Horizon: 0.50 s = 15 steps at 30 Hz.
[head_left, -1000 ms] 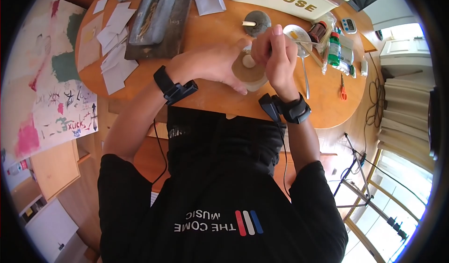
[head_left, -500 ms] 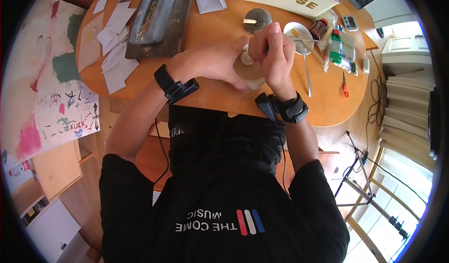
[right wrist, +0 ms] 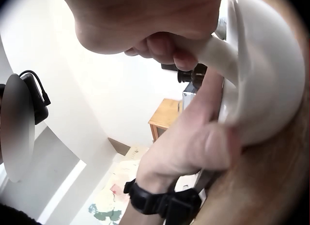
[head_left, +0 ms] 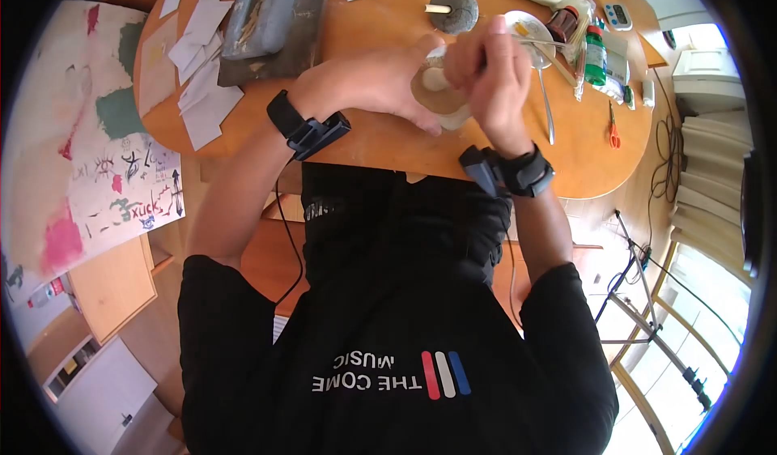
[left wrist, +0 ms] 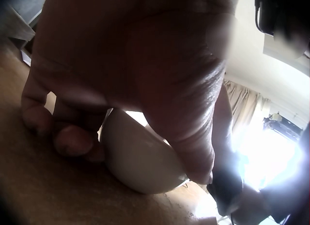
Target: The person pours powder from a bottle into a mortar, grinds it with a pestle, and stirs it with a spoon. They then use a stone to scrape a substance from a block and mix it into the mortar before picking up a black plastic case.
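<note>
— What does the head view show?
— A white bowl (head_left: 441, 91) sits on the wooden table (head_left: 388, 147) between both hands. The left hand (head_left: 380, 82) cups its near side; the right hand (head_left: 490, 70) clenches a white pestle (head_left: 439, 74) standing in the bowl.

— And the left wrist view?
— The left hand (left wrist: 126, 74) has its fingers (left wrist: 72, 140) curled against the bowl (left wrist: 140, 159), fingertips touching the table (left wrist: 48, 186).

— The right wrist view?
— The right hand (right wrist: 145, 21) grips the pestle (right wrist: 218, 53) handle just above the bowl (right wrist: 266, 74); the left hand (right wrist: 189, 147) clasps the bowl's side.
</note>
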Each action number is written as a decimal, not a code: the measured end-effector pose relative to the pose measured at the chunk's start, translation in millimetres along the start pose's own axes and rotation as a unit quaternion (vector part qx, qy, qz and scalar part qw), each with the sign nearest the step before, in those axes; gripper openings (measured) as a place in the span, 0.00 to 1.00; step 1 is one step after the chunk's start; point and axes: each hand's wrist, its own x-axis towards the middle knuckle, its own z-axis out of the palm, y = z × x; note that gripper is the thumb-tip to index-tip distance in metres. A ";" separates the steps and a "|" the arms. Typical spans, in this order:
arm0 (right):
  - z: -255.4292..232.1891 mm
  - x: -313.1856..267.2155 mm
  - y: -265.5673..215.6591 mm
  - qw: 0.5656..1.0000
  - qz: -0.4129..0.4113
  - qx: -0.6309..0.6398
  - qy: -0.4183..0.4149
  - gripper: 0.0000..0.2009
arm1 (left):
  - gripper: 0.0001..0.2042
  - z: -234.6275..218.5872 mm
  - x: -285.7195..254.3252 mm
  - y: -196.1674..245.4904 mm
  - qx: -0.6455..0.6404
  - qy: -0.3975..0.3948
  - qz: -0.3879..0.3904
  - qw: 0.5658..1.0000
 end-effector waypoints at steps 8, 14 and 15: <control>-16.5 -9.8 -19.9 0.985 -0.003 -0.156 -0.069 0.31 | 0.48 -1.2 -4.1 3.6 0.029 0.034 0.017 0.999; 10.6 0.2 1.5 0.998 0.005 -0.061 -0.016 0.31 | 0.50 -4.3 -5.5 9.1 0.042 0.011 0.012 0.999; 14.9 -3.0 -0.3 0.998 0.012 -0.054 -0.030 0.31 | 0.51 -5.0 -5.4 9.8 0.042 0.003 0.008 0.999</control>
